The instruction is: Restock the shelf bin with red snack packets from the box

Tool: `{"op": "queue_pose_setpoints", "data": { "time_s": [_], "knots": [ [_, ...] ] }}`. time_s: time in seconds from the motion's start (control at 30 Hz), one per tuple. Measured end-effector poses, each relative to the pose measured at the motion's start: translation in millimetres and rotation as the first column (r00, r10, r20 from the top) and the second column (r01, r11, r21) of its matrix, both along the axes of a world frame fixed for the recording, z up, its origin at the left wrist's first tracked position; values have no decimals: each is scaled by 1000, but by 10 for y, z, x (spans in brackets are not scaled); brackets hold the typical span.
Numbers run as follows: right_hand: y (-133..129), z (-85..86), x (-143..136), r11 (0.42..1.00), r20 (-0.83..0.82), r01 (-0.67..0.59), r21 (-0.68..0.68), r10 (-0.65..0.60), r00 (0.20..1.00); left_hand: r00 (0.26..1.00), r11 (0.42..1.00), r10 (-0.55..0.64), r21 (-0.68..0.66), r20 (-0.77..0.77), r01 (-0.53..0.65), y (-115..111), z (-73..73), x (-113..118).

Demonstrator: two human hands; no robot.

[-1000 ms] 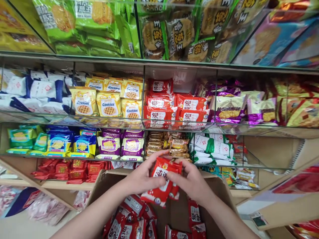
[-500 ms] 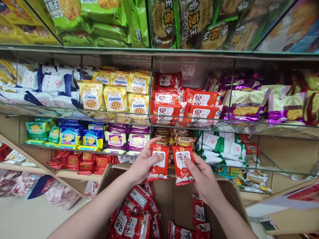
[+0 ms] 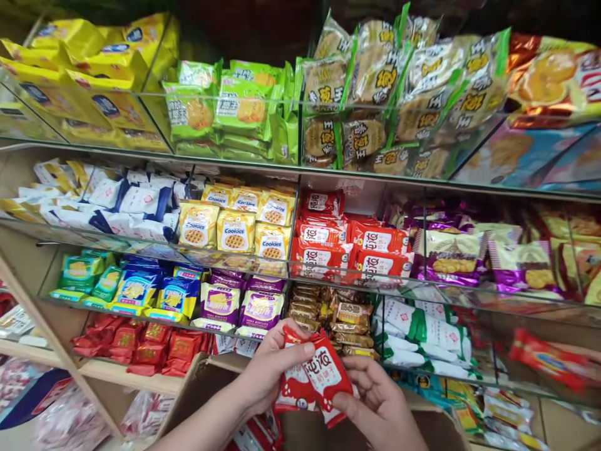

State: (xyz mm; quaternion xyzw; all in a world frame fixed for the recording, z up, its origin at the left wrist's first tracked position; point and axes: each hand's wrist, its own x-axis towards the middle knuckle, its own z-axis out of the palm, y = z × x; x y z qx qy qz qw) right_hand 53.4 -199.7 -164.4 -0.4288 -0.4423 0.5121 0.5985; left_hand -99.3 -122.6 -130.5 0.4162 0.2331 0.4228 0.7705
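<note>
Working off the head feed. Two red snack packets at lower centre of frame, overlapping, right one lapped over left. Left hand (image 3: 267, 369) is closed round the left packet (image 3: 293, 385), thumb across its upper part, fingers behind. Right hand (image 3: 370, 398) pinches the right packet (image 3: 327, 376) near its lower right edge, thumb in front, other fingers half curled; I can't see their contact behind the wrapper.

Risks, my read:
- Right pinch is low and off-centre. Glossy film, so the packet could pivot or slip. A drop probably ends in the cardboard box (image 3: 190, 383) at bottom of frame, with the loose red packets (image 3: 263, 432).
- Overlap: if the wrappers catch, pulling one could drag the other out of line.
- Too much thumb pressure could crush the contents.
- Similar red stack (image 3: 323, 235) mid-frame sits behind a glass shelf (image 3: 263, 268) lip. Reaching in too low could clip the lip; nudging the front row could topple it.
- Brown packets (image 3: 350, 316) just above my fingers in frame; a careless lift could knock them.
- Far right: blurred red packet (image 3: 547, 362), apparently in another person's hand (image 3: 592, 363). Swinging right wide could cause a bump.
</note>
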Motion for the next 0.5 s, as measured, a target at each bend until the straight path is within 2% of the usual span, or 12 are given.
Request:
{"op": "queue_pose_setpoints", "data": {
  "time_s": [0.17,0.33,0.5],
  "knots": [
    [-9,54,16,994,-13,112,3,-111,994,997,999,-52,8,53,52,2,24,-14],
    [71,89,9,921,-163,386,-58,-390,906,994,990,103,105,-45,-98,-29,-48,82],
    [167,116,-25,854,-223,519,-15,-509,831,960,950,203,276,-193,-145,-43,-89,144]
  ]
}}
